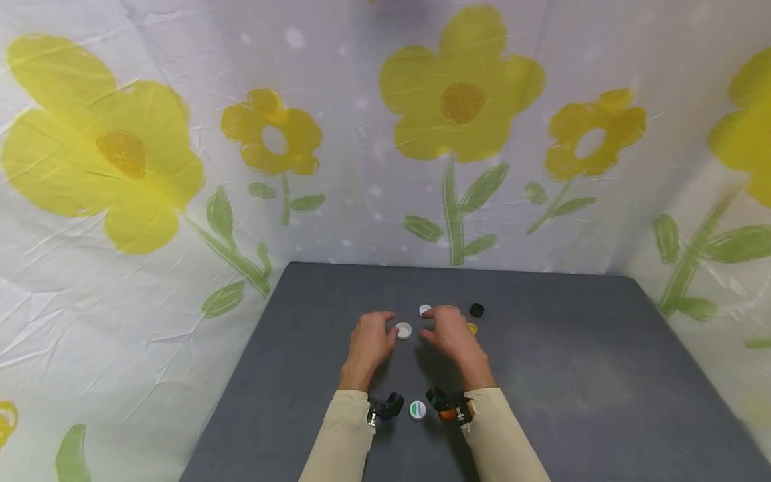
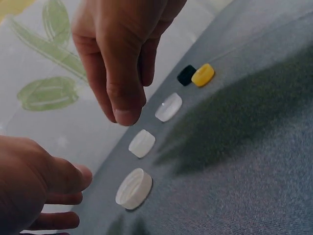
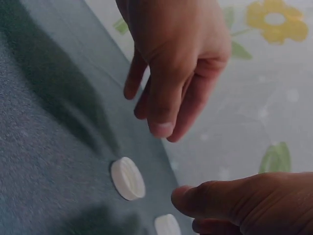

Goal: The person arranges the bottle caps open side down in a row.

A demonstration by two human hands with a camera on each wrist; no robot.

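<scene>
Lg wht cap [image 1: 403,331] lies btwn L & R fingers [image 1: 382,316].

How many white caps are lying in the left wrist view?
3: the wide cap nearest the left hand, the middle cap, and the upper cap, closest to the black cap. The right hand may hide others.
</scene>
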